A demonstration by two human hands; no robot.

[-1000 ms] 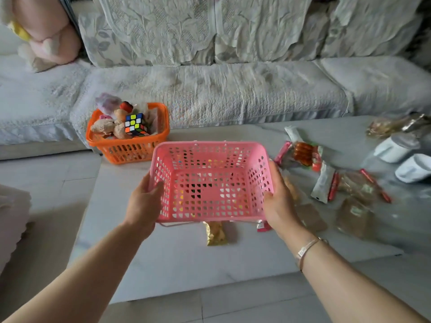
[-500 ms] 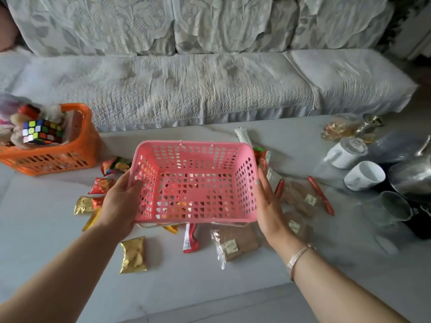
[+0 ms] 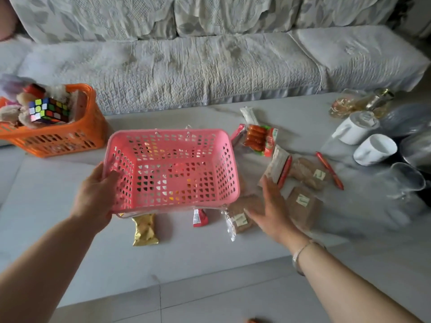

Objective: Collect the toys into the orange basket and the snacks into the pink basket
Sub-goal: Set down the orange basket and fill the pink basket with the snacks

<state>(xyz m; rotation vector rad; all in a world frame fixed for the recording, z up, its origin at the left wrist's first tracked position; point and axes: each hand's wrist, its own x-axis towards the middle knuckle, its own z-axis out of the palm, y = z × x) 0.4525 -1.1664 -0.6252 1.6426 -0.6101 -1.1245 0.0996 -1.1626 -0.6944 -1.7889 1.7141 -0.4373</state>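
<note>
My left hand grips the left rim of the empty pink basket, which sits over several snack packets on the table. My right hand is off the basket, fingers spread, hovering over clear-wrapped brown cakes. A gold packet and a red packet stick out from under the basket's front edge. A sausage pack, red sausage sticks and more wrapped cakes lie to the right. The orange basket at far left holds plush toys and a puzzle cube.
White mugs, glassware and a glass jar crowd the table's right end. A grey sofa runs along the far side of the table. Tiled floor lies below the table's near edge.
My right hand has let go of the pink basket's right side and moved out over the wrapped cakes. The basket has come down over the snacks, held by the left hand alone.
</note>
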